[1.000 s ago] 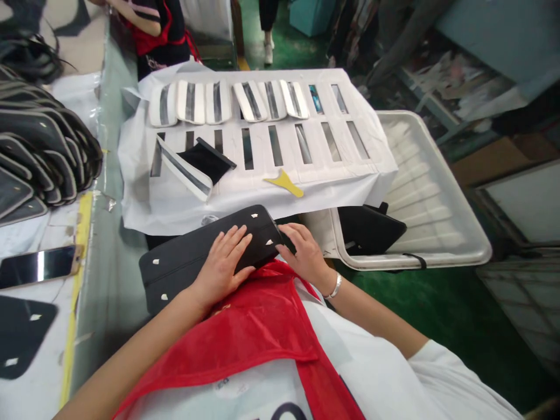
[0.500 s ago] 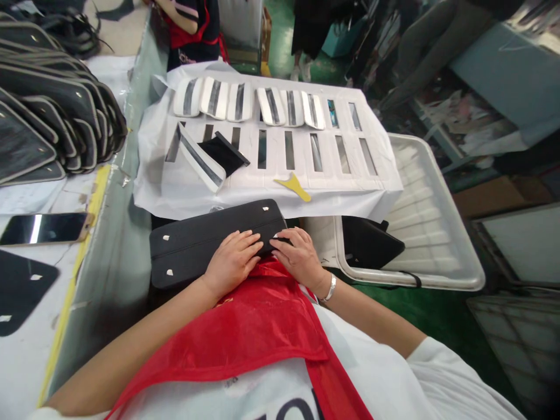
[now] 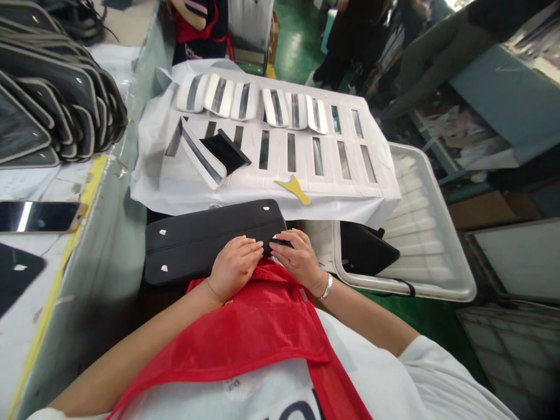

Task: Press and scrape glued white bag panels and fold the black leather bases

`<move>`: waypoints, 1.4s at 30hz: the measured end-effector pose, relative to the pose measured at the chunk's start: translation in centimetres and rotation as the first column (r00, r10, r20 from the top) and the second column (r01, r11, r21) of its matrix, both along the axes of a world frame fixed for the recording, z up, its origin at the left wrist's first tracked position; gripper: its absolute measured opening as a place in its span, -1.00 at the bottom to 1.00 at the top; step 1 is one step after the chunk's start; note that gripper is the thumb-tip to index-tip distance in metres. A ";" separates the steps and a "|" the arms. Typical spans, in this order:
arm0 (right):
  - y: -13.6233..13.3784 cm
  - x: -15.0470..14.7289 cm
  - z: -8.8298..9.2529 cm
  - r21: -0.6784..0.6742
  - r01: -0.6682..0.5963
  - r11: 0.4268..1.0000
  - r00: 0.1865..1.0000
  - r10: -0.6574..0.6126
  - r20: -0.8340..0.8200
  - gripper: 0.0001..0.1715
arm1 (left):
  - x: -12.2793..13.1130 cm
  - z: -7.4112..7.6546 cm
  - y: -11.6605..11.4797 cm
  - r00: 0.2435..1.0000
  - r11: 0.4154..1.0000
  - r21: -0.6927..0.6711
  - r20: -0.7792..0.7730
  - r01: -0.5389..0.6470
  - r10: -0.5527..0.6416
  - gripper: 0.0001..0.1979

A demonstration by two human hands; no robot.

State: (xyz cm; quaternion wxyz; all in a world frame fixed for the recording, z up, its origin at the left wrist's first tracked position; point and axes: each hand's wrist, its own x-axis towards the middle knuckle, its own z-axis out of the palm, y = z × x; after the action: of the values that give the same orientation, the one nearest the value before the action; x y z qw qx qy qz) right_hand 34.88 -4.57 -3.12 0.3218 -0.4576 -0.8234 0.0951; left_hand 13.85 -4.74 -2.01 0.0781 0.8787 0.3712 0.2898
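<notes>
Left hand (image 3: 234,265) and right hand (image 3: 297,256) at the near edge of a black panel (image 3: 205,239).
The left fingers lay flat and loosely spread on the panel, which stretched away to their left. The right fingers curled over its right corner, close to the left fingertips; whether they pinched it could not be told. Beyond the fingers lay a yellow scraper (image 3: 294,188); right of them sat a white tray (image 3: 437,245).

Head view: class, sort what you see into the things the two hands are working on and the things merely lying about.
In hand: black panel, pressed by the left hand and fingered at its corner by the right hand.
Lying about: phone, yellow piece, white tray, stack of black panels, slotted white sheet.
</notes>
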 end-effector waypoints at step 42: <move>11.2 -2.7 0.7 -0.661 0.065 0.747 0.932 -0.282 -0.228 -0.68 | -1.7 1.8 14.4 0.978 0.712 -0.693 -0.204 -0.114 -0.042 -0.63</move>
State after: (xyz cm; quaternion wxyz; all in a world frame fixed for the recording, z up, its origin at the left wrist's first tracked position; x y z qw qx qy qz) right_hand 32.21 6.64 -2.37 0.2792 -0.5942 -0.6317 0.4122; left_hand 12.11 9.67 -0.26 0.3609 0.8008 0.4765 0.0371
